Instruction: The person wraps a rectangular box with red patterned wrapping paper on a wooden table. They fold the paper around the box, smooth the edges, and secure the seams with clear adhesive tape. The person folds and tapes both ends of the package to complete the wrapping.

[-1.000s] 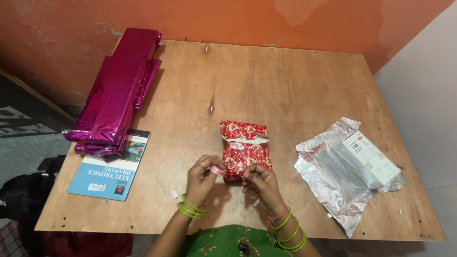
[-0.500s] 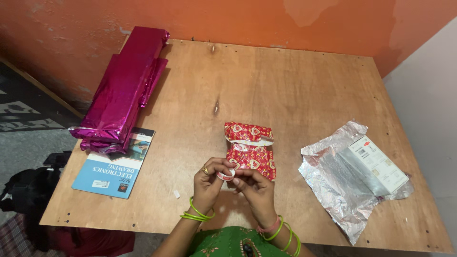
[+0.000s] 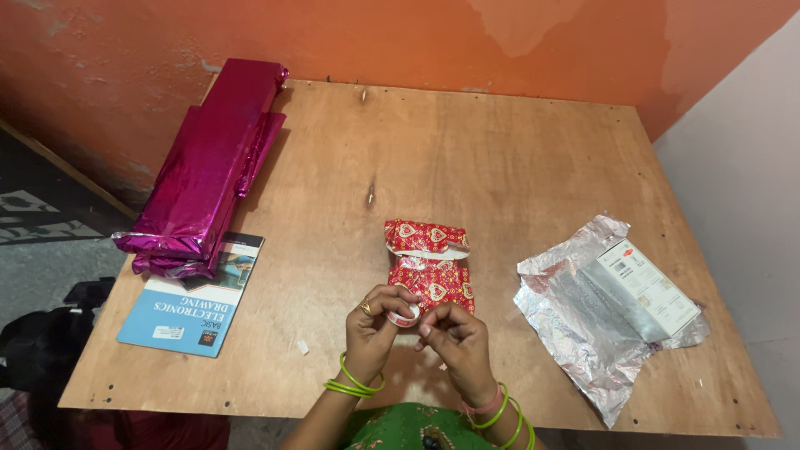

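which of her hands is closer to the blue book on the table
Left. The left hand holds a small tape roll near the table's middle, a bare stretch right of the blue book. The right hand sits farther right, beyond the roll.

Bright, even light – soft shadows, glare on silver foil (image 3: 583, 333) & magenta wrap (image 3: 208, 167); sharp, slight edge distortion.

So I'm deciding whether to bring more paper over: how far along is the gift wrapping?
Partly done. The small red parcel is already covered in paper. In hand: the left hand holds a tape roll while the right hand picks at it. Left: the white box lies bare on silver paper; pink wrapping rolls wait unopened.
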